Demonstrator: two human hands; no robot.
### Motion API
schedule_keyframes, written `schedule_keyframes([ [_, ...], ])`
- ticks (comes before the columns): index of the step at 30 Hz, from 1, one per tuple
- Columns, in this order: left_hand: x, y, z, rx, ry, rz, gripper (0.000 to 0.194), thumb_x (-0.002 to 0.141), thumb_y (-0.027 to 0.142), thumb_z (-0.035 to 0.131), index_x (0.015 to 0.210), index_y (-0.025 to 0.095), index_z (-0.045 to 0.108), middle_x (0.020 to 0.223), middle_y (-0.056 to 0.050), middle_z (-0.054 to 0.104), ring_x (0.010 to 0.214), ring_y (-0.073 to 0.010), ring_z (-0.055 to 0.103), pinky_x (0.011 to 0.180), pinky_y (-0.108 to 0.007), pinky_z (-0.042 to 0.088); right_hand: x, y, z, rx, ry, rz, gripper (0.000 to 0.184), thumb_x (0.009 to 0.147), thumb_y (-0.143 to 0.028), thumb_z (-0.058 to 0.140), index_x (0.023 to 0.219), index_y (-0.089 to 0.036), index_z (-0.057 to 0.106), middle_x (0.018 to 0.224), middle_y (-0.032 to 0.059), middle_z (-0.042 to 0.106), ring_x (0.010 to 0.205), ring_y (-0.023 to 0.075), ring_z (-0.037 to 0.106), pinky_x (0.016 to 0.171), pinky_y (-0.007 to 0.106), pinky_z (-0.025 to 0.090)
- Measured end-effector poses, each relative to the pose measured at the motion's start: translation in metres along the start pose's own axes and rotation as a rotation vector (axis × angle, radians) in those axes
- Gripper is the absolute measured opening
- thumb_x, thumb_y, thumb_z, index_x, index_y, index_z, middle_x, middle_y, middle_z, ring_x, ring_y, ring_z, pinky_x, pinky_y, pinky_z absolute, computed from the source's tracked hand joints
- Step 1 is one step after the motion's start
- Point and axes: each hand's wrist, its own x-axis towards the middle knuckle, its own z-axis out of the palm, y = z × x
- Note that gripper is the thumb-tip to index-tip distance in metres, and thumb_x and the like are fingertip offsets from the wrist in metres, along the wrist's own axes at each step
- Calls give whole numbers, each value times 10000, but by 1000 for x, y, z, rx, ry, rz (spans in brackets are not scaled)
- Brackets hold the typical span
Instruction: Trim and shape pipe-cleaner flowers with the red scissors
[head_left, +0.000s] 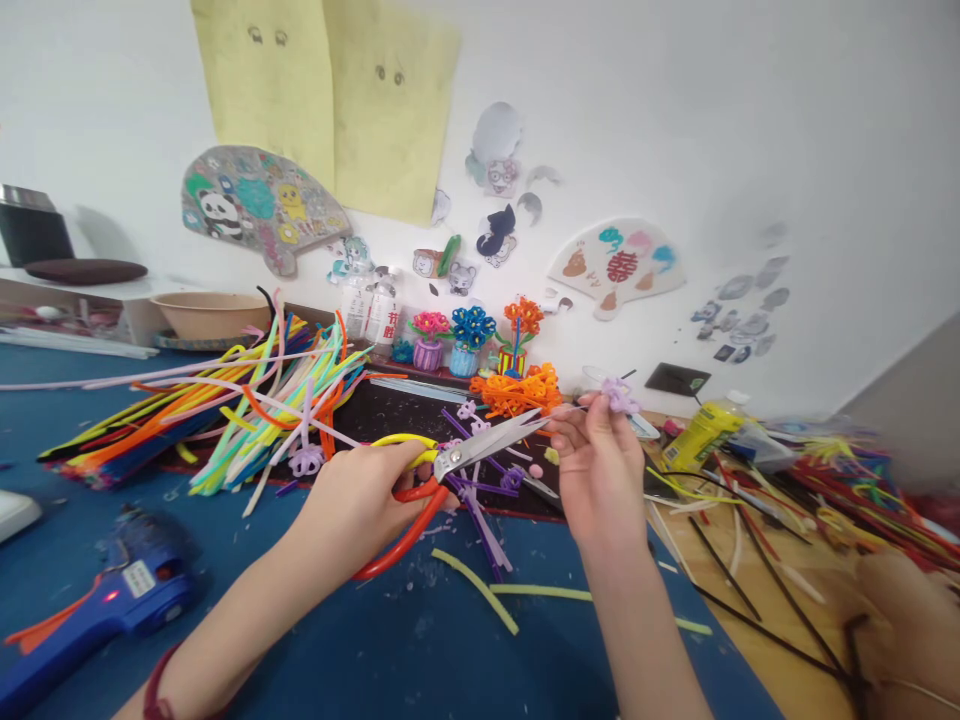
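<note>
Left hand (pixel 364 495) grips scissors (pixel 487 442) at centre, blades slightly parted; right hand (pixel 601 470) pinches a lilac flower (pixel 620 395) just right of the tips. Should the grip shift, a slipping blade could nick those close fingers. An orange pile (pixel 521 390) crowds behind; the blue desk (pixel 525 665) offers room at lower centre, its edge lying lower right.
</note>
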Motion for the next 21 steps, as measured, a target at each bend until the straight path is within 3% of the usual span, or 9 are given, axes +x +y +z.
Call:
schedule_keyframes([
  [17,0,-2,0,79,-22,-17,384,772,551,518,623,224,383,547,43,468,506,-133,444,512,-242,186,3,2,-2,2,-1,-38,283,686,-394,771,761,-182,600,634,-24,672,563,99,646,474,175,432],
  [21,1,-5,2,119,-22,-20,296,787,459,502,630,227,406,536,36,474,506,-140,457,509,-246,183,3,2,-2,-2,-8,-56,281,690,-408,764,740,-178,610,644,-29,660,572,91,636,521,185,458],
])
